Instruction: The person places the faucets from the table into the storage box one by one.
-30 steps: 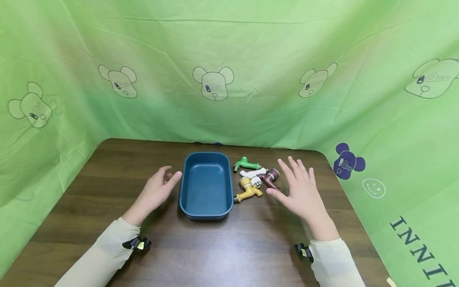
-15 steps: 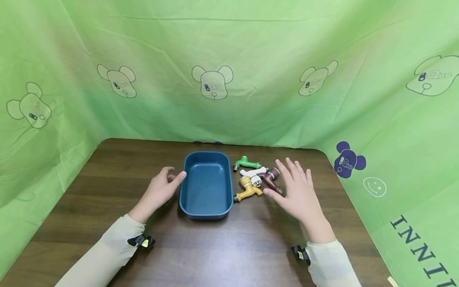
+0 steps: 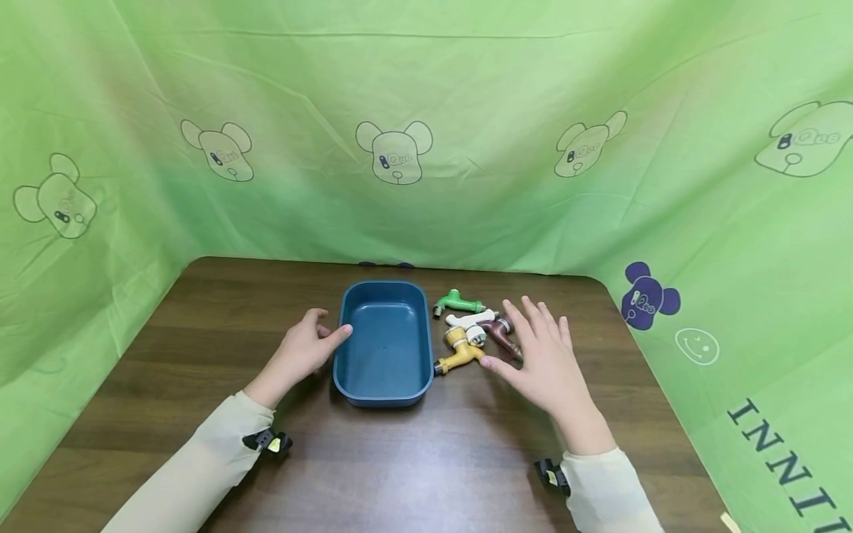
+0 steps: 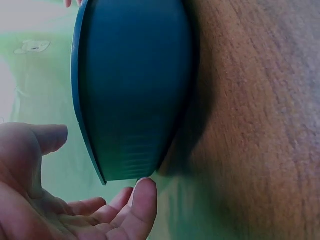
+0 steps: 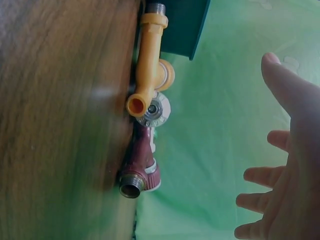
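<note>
A blue rectangular plastic tub [image 3: 383, 400] stands upright on the table. My left hand [image 3: 300, 354] is at its left side, thumb above the rim and fingers loosely bent outside. In the left wrist view the thumb [image 4: 52, 139] is apart from the tub wall [image 4: 132, 95]; a fingertip is close to its lower edge, contact unclear. Right of the tub lie a green tap [image 3: 458, 302], a white tap [image 3: 470, 320], a maroon tap [image 3: 501, 337] and a yellow tap [image 3: 458, 355]. My right hand [image 3: 548, 370] hovers by them, fingers spread, holding nothing.
The brown wooden table [image 3: 400, 474] extends around the tub. Green printed cloth [image 3: 480, 215] hangs behind it and along both sides. A black wrist camera [image 3: 268, 442] sits on the left sleeve, another [image 3: 552, 476] on the right.
My left hand has shifted slightly right, bringing the thumb over the tub's rim. My right hand has moved a little left, closer to the yellow and maroon taps. Tub and taps stay put.
</note>
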The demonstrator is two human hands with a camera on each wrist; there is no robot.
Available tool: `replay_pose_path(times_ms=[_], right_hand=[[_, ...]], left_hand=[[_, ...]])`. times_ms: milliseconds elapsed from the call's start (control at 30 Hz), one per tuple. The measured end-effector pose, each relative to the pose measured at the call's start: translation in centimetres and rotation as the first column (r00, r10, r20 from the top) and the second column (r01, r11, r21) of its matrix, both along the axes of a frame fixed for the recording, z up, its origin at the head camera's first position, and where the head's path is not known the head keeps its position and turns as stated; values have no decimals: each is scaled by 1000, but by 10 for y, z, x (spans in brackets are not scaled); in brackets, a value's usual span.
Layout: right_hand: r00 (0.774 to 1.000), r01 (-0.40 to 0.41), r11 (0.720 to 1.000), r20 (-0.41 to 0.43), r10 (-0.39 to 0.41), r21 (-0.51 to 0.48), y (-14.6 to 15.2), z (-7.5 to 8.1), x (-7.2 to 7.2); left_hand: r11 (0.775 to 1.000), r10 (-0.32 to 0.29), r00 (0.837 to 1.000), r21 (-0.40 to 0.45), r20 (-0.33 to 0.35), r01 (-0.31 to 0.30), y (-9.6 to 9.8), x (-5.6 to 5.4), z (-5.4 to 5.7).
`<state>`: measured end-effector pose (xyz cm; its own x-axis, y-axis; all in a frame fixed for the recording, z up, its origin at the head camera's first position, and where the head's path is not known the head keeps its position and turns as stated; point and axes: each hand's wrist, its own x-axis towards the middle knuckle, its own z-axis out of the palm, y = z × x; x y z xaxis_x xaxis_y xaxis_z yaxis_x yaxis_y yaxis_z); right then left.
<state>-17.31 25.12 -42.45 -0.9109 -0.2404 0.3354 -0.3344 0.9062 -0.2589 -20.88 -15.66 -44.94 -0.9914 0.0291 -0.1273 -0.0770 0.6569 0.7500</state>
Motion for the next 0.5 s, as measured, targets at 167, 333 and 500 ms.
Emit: replay_pose_path(times_ms=[167,333,500], right_hand=[[1000,8,1000,0,-8,5,-3,-2,2],[1000,24,1000,-2,-24,1,-7,-2,3],[1000,26,1000,8,-26,-1,-10,-5,4]], left_hand=[[1000,-6,1000,18,14,6,3,-2,0],[1000,-2,1000,27,7,1,6,-4,2],[999,9,1000,37,20,-9,9,-6,2]])
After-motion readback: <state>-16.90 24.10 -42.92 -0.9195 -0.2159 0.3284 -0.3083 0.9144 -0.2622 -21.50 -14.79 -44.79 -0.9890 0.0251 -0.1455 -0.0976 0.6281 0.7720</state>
